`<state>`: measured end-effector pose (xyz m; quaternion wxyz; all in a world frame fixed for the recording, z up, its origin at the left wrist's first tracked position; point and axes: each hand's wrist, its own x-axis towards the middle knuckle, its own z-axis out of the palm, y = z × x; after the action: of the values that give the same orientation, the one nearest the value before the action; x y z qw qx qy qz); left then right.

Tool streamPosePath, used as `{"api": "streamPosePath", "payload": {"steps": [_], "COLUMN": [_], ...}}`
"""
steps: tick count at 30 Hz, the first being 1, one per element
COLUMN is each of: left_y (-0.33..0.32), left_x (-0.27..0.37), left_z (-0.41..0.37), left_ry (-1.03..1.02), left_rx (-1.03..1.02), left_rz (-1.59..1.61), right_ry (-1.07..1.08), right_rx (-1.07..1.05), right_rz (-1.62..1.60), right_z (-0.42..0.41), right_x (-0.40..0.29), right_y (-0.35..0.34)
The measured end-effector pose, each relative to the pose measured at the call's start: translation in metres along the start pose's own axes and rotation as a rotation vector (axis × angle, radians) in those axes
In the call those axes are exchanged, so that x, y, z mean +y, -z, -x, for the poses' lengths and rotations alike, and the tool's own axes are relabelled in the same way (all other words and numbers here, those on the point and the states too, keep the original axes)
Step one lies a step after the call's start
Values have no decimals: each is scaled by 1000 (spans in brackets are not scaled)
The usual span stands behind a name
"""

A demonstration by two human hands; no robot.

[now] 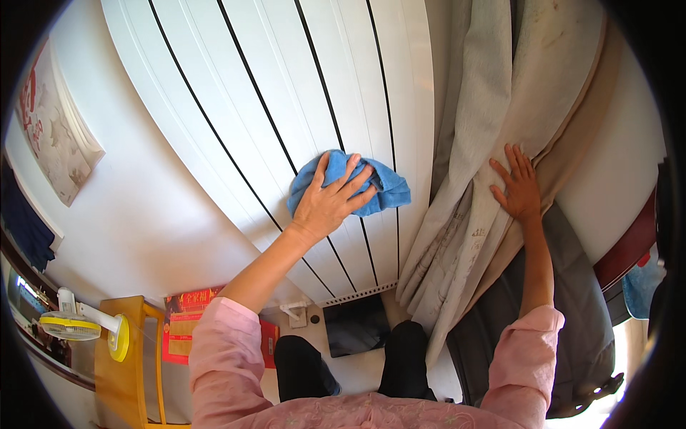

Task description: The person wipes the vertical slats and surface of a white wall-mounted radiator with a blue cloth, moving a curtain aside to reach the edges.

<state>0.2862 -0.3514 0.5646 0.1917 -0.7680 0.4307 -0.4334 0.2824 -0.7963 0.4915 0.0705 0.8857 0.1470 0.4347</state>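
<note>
My left hand (327, 201) lies over a crumpled blue cloth (395, 190), its fingers spread and partly sunk in the folds. Under the cloth is a tall white slatted panel radiator (236, 107) with dark gaps between its slats; the cloth is against its lower part. My right hand (520, 194) rests with fingers apart on a grey-beige curtain (482, 102), which hangs in gathered folds just right of the radiator. No cloth or tool shows in that hand.
A dark flat panel (356, 327) lies below the radiator, beside a white pipe fitting (296, 315). At lower left are a red box (179, 338), a yellow wooden chair (119, 348) and a small fan (69, 325). A dark grey padded item (568, 300) stands at right.
</note>
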Motion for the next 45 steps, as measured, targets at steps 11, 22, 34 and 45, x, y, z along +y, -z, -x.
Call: {"api": "streamPosePath", "payload": {"steps": [11,22,34,45], "left_y": [69,9,103,52], "left_x": [-103,-17,-161,-71], "left_z": [-140,-77,-82,14], "left_ry": [371,-131,507,216], "left_rx": [512,53,435,110], "left_rz": [-142,-68,-301,-169], "right_ry": [0,-9,-6,-25], "right_rx": [-2,13,12,-33], "right_rz": [-9,-31,-25,-8], "right_z": [0,-2,-2,-3], "right_x": [2,-2,-2,-5], "right_y": [2,5,10,9]}}
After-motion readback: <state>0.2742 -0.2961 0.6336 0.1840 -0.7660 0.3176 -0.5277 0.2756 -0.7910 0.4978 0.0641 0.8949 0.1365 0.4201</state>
